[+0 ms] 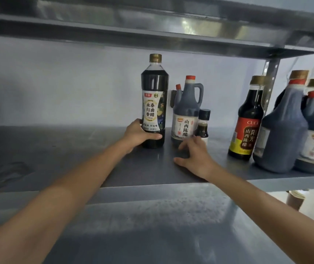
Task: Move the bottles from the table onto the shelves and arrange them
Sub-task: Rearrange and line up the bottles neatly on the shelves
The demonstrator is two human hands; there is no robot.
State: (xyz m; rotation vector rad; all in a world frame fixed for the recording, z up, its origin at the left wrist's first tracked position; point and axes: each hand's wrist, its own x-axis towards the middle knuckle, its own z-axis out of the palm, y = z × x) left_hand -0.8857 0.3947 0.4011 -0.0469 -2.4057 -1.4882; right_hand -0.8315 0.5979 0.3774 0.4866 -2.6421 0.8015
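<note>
my left hand point(140, 133) holds the tall bottle point(154, 103) to set it straight; my right hand point(196, 155) is open by the jug point(187, 109).

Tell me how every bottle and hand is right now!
Tall bottle: upright, capped, held.
Handled jug: upright, capped.
Small bottle: upright, capped.
Red-label bottle: standing, capped.
Nearest big jug: standing, capped.
Left hand: grips the tall bottle.
Right hand: open, fingers spread.

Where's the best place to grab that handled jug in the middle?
Probably by the loop handle on the middle jug, coming from the right: it stands upright, handle clear above the small black-capped bottle, while its wide body is crowded.
</note>
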